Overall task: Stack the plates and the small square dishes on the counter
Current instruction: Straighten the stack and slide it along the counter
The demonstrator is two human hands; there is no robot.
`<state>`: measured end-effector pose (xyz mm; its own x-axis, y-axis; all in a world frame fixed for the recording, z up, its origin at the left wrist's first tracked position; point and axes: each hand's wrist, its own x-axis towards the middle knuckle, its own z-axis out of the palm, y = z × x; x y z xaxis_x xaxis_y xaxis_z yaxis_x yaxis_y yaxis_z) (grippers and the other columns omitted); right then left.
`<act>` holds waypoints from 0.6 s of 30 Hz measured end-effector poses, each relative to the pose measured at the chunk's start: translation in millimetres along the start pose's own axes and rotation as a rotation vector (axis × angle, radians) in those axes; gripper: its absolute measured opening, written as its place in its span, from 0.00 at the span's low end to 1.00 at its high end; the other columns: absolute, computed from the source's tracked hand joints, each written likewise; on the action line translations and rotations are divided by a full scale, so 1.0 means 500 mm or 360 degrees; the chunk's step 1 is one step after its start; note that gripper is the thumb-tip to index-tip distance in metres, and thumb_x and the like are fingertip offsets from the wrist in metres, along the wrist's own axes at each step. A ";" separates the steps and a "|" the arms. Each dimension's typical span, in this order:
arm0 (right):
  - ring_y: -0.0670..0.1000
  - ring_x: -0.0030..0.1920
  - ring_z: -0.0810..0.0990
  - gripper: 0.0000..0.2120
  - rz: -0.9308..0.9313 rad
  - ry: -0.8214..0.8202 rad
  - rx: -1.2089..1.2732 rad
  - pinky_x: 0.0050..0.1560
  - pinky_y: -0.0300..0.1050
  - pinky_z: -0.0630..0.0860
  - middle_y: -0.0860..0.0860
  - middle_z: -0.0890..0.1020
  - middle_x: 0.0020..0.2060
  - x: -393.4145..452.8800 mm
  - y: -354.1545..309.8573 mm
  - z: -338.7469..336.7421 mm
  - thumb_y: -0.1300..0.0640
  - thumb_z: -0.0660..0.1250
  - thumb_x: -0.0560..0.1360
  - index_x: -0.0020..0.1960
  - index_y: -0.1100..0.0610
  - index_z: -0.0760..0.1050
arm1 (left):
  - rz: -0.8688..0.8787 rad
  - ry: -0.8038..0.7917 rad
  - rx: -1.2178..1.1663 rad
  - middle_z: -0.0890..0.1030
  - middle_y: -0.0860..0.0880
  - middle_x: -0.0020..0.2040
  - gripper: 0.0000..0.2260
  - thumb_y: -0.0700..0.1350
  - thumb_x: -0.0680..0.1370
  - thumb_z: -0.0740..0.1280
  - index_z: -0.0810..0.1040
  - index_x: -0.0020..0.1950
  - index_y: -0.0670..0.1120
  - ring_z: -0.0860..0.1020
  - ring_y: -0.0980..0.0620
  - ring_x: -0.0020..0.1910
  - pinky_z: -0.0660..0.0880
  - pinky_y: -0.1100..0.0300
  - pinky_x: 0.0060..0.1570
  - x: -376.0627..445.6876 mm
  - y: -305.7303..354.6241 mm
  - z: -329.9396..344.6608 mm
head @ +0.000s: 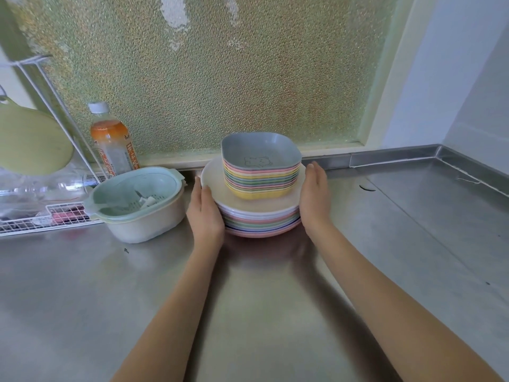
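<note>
Both hands flat vs. one combined stack, steel counter [264, 312].

L→R: dish rack [41, 219] cut off at edge, contents unclear; 1 drink bottle [113, 144]; 1 strainer bowl [140, 205]; left hand [205, 213] open, pressed on round plates [259, 213] (approx. 8, edges blur); square dishes [261, 172] approx. 10 on top; right hand [315, 197] open; frosted window [206, 73] behind.

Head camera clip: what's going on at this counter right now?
A person has both hands around a pile of crockery on the steel counter. The left hand presses against the left side of the round plates; the right hand, fingers flat, is at their right edge. The small square dishes already sit nested on top of the plates, a grey-blue one uppermost. A colander bowl and a drink bottle stand to the left, untouched.
</note>
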<state>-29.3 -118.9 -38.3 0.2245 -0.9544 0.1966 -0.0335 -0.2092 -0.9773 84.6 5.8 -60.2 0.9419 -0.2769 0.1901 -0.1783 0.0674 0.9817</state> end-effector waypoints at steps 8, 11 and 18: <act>0.54 0.69 0.68 0.32 -0.0452 0.0044 -0.0176 0.69 0.55 0.64 0.55 0.70 0.69 -0.108 -0.059 0.018 0.43 0.52 0.75 0.74 0.58 0.58 | 0.0469 -0.0182 0.0329 0.68 0.46 0.73 0.22 0.50 0.83 0.50 0.66 0.73 0.42 0.62 0.49 0.73 0.51 0.53 0.75 0.022 0.105 0.022; 0.53 0.75 0.56 0.32 -0.0453 -0.0083 -0.0339 0.75 0.46 0.51 0.57 0.59 0.75 -0.141 -0.068 0.015 0.47 0.53 0.79 0.76 0.62 0.49 | 0.0019 -0.0374 -0.0097 0.71 0.44 0.70 0.25 0.54 0.82 0.48 0.68 0.71 0.40 0.69 0.48 0.69 0.59 0.55 0.71 0.103 0.151 0.045; 0.49 0.77 0.44 0.33 0.0099 -0.0490 -0.0067 0.75 0.45 0.44 0.52 0.43 0.77 -0.146 -0.110 0.028 0.48 0.52 0.81 0.76 0.59 0.37 | -0.0465 -0.0748 -0.0082 0.80 0.39 0.58 0.24 0.55 0.77 0.56 0.77 0.62 0.39 0.78 0.40 0.60 0.72 0.47 0.63 0.196 0.119 0.070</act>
<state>-30.1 -34.5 -0.2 0.5049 -0.8577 0.0974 -0.0950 -0.1674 -0.9813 156.2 -50.8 17.5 0.7197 -0.6880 -0.0926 0.0968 -0.0326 0.9948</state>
